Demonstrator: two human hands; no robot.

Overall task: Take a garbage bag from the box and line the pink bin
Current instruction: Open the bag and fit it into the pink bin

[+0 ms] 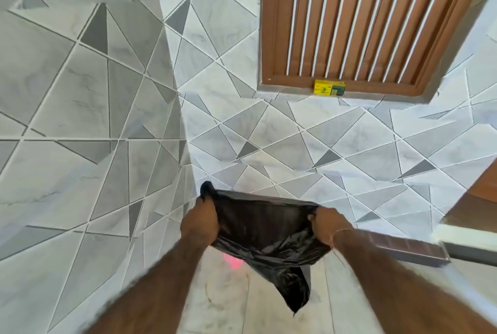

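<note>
We hold a black garbage bag (269, 228) in front of us, stretched between both hands. Its plastic is thin, glossy and heavily creased, catching light along the folds; the upper edge runs fairly taut from one hand to the other, while the lower part sags and tapers into a loose pointed tail hanging toward the floor.

Our left hand (200, 222) is curled into a fist, its grip closed on the bag's left edge, with a small bunched tuft of plastic sticking up above the knuckles. Our right hand (326, 224) is likewise clenched, its grip closed on the bag's right edge, with a thin bracelet showing at the wrist. Both forearms reach forward and slightly inward from the bottom of the view, bare, the hands held at about the same height and well apart.

Below the bag, between our forearms, a small blurred patch of pink (233, 263) shows; we cannot tell what it belongs to.

The walls (80, 91) are tiled in smooth pale grey marble-look pieces cut into irregular triangles and polygons with white grout lines. A brown wooden slatted window (360, 19) sits in the right wall, and a small yellow box (328, 88) rests on its sill.
</note>
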